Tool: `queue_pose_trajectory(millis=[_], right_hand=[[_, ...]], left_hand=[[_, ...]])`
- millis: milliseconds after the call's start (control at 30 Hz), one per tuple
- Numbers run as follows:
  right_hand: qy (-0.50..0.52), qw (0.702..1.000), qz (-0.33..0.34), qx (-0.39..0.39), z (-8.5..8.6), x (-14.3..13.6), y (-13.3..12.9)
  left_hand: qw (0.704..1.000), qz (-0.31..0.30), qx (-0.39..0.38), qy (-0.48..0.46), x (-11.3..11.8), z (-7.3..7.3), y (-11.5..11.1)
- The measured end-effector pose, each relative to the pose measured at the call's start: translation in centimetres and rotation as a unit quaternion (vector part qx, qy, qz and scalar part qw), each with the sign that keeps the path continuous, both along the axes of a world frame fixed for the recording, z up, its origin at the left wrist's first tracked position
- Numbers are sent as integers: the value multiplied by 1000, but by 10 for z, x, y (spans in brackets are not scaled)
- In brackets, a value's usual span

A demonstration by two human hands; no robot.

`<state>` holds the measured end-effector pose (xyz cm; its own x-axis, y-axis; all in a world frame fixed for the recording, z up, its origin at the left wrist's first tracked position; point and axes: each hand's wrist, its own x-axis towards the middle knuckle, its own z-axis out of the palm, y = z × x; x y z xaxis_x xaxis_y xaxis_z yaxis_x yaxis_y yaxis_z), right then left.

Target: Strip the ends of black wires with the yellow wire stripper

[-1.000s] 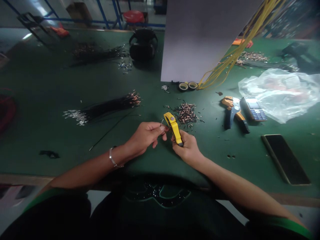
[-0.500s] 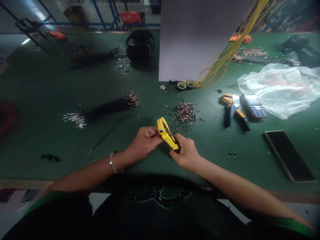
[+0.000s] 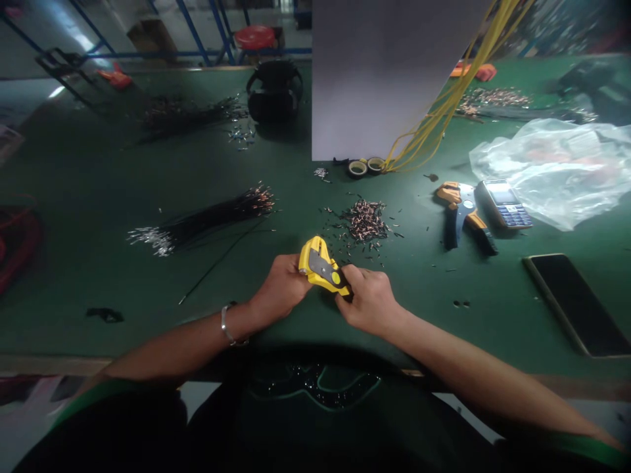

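Observation:
A yellow hand tool (image 3: 320, 266) with a grey plate on its side is between my hands, low in the middle of the view. My right hand (image 3: 369, 299) is wrapped round its dark handle. My left hand (image 3: 280, 286) is closed against the tool's left end; its fingertips are partly hidden, and I cannot tell whether it holds the tool or something thin. Just beyond lies a pile of short copper-tipped wire bits (image 3: 365, 220). On the left rests a bundle of black wires (image 3: 211, 220), with a single dark wire (image 3: 217, 264) in front of it.
Orange-and-black pliers (image 3: 463, 213), a keypad phone (image 3: 505, 205) and a smartphone (image 3: 576, 305) lie on the right, near a clear plastic bag (image 3: 557, 171). Tape rolls (image 3: 357, 169) sit below a pale upright panel (image 3: 379, 79). Yellow wires (image 3: 444, 112) hang beside it.
The yellow tool has turned so its grey side plate now faces the camera, and its head has shifted slightly left. Both hands still meet at the tool.

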<state>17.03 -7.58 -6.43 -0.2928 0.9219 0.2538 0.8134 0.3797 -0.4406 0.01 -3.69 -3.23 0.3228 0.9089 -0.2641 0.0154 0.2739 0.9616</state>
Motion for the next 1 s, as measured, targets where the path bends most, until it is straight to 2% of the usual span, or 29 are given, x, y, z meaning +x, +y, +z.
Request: queue_pose_trajectory(millis=[200, 433, 1000], right_hand=[[-27, 1000, 7, 13, 1, 1, 1], [-54, 998, 13, 21, 3, 2, 2], [-52, 999, 9, 4, 3, 2, 1]], left_hand=[[999, -17, 40, 22, -5, -6, 0], [993, -20, 79, 83, -5, 2, 1], [989, -21, 70, 128, -4, 7, 4]])
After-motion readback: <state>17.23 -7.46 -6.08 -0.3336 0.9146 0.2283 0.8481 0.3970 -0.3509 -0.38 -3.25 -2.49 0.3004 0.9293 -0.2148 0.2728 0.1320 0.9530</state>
